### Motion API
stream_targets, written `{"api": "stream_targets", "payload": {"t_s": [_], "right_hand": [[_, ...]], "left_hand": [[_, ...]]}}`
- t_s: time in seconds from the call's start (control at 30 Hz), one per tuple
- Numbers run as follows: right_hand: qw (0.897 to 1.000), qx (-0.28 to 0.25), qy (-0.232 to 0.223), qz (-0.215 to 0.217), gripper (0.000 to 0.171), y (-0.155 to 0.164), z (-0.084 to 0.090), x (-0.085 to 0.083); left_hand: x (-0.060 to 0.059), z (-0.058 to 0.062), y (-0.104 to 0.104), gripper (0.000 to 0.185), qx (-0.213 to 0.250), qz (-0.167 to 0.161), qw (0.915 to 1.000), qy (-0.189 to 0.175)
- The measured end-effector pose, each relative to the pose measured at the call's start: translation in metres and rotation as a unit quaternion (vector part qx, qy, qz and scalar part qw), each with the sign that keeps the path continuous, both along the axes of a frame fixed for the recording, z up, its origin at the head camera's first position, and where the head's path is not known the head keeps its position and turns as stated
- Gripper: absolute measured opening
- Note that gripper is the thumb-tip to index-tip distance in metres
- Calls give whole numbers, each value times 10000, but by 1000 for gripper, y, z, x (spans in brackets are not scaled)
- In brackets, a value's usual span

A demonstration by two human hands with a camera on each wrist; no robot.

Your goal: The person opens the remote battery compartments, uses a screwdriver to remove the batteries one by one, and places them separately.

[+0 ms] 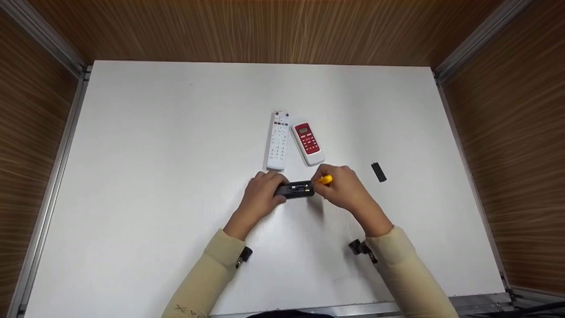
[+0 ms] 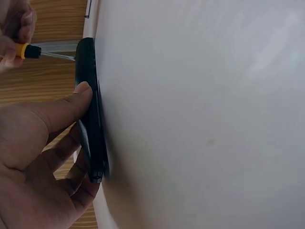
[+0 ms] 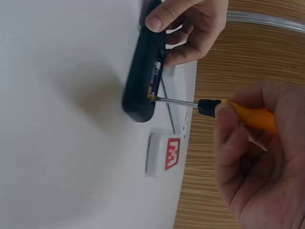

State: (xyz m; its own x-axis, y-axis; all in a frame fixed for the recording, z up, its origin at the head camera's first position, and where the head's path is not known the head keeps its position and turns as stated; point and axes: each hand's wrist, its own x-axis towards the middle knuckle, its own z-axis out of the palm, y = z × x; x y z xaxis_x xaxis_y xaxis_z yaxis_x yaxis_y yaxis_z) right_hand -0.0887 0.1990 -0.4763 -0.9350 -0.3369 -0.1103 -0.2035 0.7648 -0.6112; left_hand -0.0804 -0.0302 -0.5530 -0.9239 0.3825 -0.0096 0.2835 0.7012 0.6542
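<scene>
My left hand [image 1: 261, 194] grips a black remote control [image 1: 284, 190] by one end, thumb on the near edge and fingers along the far one. The remote's back faces up, and batteries [image 1: 300, 188] show in its uncovered compartment. In my right hand [image 1: 346, 187] is a screwdriver [image 1: 325, 179] with a yellow handle and black collar, pinched between thumb and fingers. Its metal shaft [image 3: 177, 102] reaches into the compartment, the tip at the battery's end in the right wrist view. A small black battery cover [image 1: 378, 172] lies to the right of my right hand.
Just beyond my hands, a long white remote [image 1: 278, 140] and a white remote with a red front [image 1: 308, 143] lie face up on the white table [image 1: 176, 123]. Wood-grain panels [image 1: 265, 31] wall the table at the back and sides.
</scene>
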Motion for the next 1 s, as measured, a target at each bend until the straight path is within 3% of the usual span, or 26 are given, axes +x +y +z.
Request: {"api": "stream_targets", "payload": {"t_s": [0.2, 0.4, 0.77, 1.0], "right_hand": [[9972, 628, 5, 405, 9, -15, 10, -11], [9948, 840, 35, 579, 8, -23, 10, -13], [9953, 219, 821, 462, 9, -3, -19, 17], [9843, -115, 1695, 482, 8, 8, -41, 39]], "left_hand": [[0, 0, -1, 36, -11, 24, 10000, 34], [1, -2, -1, 37, -26, 1, 9999, 156], [0, 1, 0, 36, 60, 57, 9999, 66], [0, 0, 1, 36, 71, 39, 10000, 49]]}}
